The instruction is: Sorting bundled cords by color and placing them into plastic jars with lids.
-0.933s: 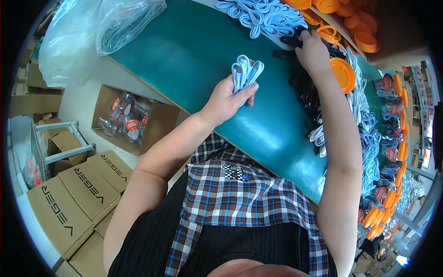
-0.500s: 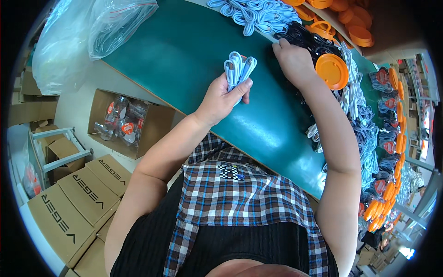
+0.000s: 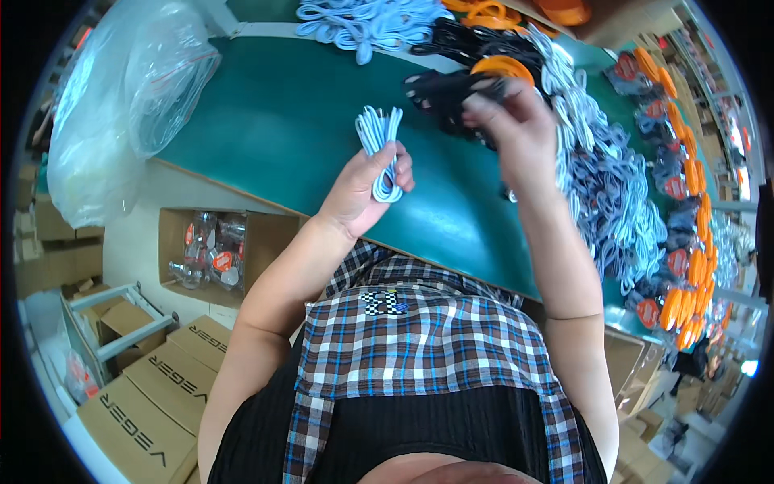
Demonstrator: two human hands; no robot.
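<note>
My left hand (image 3: pixel 367 184) is closed around a bundle of coiled white cables (image 3: pixel 379 133), held above the green table near its front edge. Loops of the cables stick out past my thumb and fingers. To the right, my right hand (image 3: pixel 516 121), smeared by motion, grips a bunch of black coiled cable (image 3: pixel 446 95) in the air over the table. Just behind that hand lies an orange round lid (image 3: pixel 504 68), partly covered. A heap of black cables (image 3: pixel 472 39) spreads at the back, beside a pile of light blue cables (image 3: pixel 371 24).
White and grey cables (image 3: pixel 609 177) heap along the right of the green table (image 3: pixel 266 105). Beyond them stand clear containers with orange lids (image 3: pixel 695 177) in a row. Plastic bags (image 3: pixel 121 113) hang at the left. Cardboard boxes (image 3: pixel 161 387) sit lower left, near an open carton (image 3: pixel 274 242).
My right hand has come away from the black heap with a bunch of black cable. My left hand has turned its white bundle more upright. The whole view has shifted.
</note>
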